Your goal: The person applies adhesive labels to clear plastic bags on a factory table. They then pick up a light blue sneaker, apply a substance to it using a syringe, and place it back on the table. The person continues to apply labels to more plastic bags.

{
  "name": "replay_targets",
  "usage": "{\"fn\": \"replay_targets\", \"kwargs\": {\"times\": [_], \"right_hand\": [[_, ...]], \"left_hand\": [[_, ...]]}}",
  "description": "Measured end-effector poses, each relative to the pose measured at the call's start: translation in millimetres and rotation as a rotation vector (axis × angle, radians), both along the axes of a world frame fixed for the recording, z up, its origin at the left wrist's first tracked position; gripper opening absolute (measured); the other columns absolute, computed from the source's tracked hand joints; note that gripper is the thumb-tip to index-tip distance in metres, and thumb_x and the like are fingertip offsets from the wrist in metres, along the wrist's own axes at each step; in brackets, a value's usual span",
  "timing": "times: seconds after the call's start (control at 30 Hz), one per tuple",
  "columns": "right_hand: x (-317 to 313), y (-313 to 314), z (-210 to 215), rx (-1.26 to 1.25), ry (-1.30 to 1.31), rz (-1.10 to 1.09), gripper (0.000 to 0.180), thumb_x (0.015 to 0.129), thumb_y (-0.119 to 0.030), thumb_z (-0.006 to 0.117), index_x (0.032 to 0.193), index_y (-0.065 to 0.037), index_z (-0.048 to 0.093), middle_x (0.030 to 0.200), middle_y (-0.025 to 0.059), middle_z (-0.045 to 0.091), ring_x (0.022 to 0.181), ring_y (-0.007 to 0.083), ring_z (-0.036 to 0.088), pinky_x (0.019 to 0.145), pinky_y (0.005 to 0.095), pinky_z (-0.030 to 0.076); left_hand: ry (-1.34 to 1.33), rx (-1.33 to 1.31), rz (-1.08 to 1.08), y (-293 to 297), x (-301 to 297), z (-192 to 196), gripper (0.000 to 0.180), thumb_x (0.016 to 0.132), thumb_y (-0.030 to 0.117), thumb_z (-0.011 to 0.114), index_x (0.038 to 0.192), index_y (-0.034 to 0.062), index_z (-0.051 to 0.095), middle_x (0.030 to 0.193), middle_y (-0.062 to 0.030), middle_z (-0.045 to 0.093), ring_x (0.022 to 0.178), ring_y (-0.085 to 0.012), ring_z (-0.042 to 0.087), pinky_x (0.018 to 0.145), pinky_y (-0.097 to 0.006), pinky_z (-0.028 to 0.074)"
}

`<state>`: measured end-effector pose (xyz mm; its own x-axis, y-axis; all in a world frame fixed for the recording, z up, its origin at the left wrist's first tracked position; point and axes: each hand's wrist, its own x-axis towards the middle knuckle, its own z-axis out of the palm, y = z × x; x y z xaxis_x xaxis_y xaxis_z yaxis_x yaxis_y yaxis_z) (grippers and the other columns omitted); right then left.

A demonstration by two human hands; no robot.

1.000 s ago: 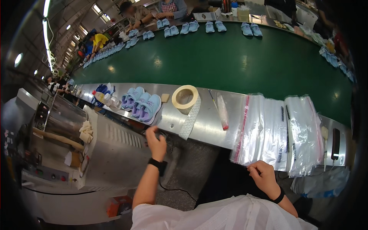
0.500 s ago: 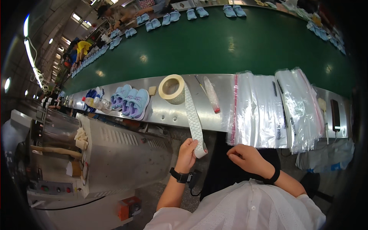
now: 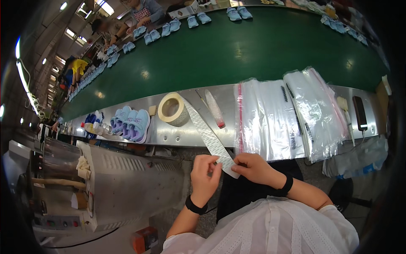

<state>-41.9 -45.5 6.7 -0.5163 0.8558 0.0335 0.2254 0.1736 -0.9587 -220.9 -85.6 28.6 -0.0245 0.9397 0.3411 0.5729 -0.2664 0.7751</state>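
Observation:
A cream roll of sticker tape (image 3: pixel 171 109) lies on the steel ledge (image 3: pixel 169 133), and its white strip (image 3: pixel 208 136) runs down off the edge toward me. My left hand (image 3: pixel 205 178) and my right hand (image 3: pixel 253 167) both pinch the strip's lower end, close together below the ledge. Each wrist wears a black band. To the right of the strip, stacks of clear zip bags (image 3: pixel 267 120) hang over the ledge's edge.
A pair of purple and blue children's shoes (image 3: pixel 131 125) sits left of the roll. A clear tube with a red end (image 3: pixel 214 114) lies beside it. A phone (image 3: pixel 360 113) rests far right. Behind runs a green conveyor belt (image 3: pixel 237 51) with blue shoes and other workers. A grey machine (image 3: pixel 105 186) stands at left.
The strip has been drawn further off the roll. My left hand came down from the ledge, and my right hand rose to meet it on the strip's end.

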Motion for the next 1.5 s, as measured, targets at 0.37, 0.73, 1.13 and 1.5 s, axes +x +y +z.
{"fn": "replay_targets", "kwargs": {"times": [0.37,0.73,1.13,1.5], "right_hand": [[-26.1,17.2,10.5,0.095,-0.122,-0.115,0.027,0.073,-0.026,0.072,0.065,-0.004,0.058,0.063,0.0073,0.057,0.056,0.0217,0.056,0.053,0.0332,0.042],[-15.5,13.0,14.1,0.019,-0.054,-0.101,0.022,0.08,-0.024,0.066,0.076,-0.004,0.058,0.069,0.01,0.057,0.06,0.0244,0.056,0.055,0.0336,0.043],[54.5,31.6,-5.7,0.623,-0.458,-0.548,0.024,0.068,-0.017,0.071,0.085,-0.006,0.058,0.085,0.0059,0.056,0.081,0.0245,0.055,0.062,0.0341,0.048],[59.3,30.1,-21.1,0.522,-0.405,-0.54,0.02,0.066,-0.012,0.071,0.08,-0.008,0.058,0.09,0.0049,0.051,0.085,0.0236,0.052,0.066,0.0332,0.047]], "left_hand": [[-0.542,-0.326,0.027,12.0,-1.6,-19.4,0.005,0.085,0.006,0.061,0.085,0.0011,0.061,0.068,0.0052,0.052,0.061,-0.0025,0.044,0.055,-0.018,0.037],[-0.723,-0.363,0.037,22.4,-17.9,-7.3,0.007,0.087,0.006,0.057,0.084,0.0014,0.06,0.077,0.0,0.058,0.069,-0.0054,0.051,0.062,-0.02,0.041],[-0.582,-0.455,-0.24,46.5,31.6,-29.2,0.028,0.091,0.009,0.047,0.118,0.0018,0.052,0.117,-0.0074,0.051,0.106,-0.0149,0.049,0.092,-0.027,0.038],[-0.569,-0.896,-0.275,122.0,56.7,-9.6,0.037,0.091,0.022,0.053,0.123,0.005,0.052,0.086,0.004,0.053,0.078,-0.0037,0.046,0.064,-0.017,0.037]]}}
